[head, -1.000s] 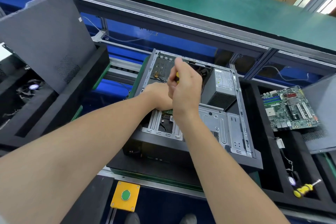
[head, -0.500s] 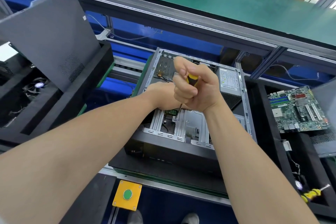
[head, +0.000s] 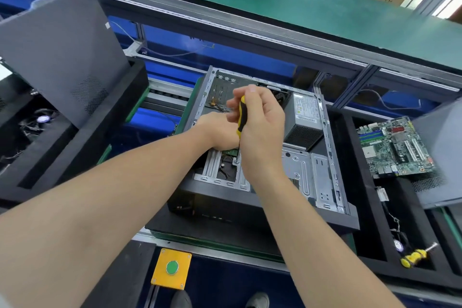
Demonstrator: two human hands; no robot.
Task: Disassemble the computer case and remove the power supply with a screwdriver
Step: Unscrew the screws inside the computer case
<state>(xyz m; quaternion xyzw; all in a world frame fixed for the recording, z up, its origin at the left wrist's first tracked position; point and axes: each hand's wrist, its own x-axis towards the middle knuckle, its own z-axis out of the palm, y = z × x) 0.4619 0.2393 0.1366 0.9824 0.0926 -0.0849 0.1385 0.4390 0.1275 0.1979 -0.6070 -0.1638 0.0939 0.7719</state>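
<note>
An opened computer case [head: 322,182] lies on its side on a black foam tray. The grey power supply [head: 303,117] sits in its far right corner. My right hand [head: 262,127] grips a yellow and black screwdriver [head: 242,112], held upright, its tip on a screw in the metal bracket [head: 236,161] at the case's near middle. My left hand [head: 217,130] lies inside the case just left of the screwdriver; its fingers are hidden behind my right hand.
A removed grey side panel [head: 62,52] leans in the left tray. A green motherboard [head: 392,145] lies in the right tray, with a second yellow screwdriver [head: 415,255] near its front. A yellow box with a green button [head: 172,267] sits below the case.
My right hand has turned on the screwdriver, and its fingers have loosened so that more of the handle shows. My left hand stays in place. The camera has shifted slightly.
</note>
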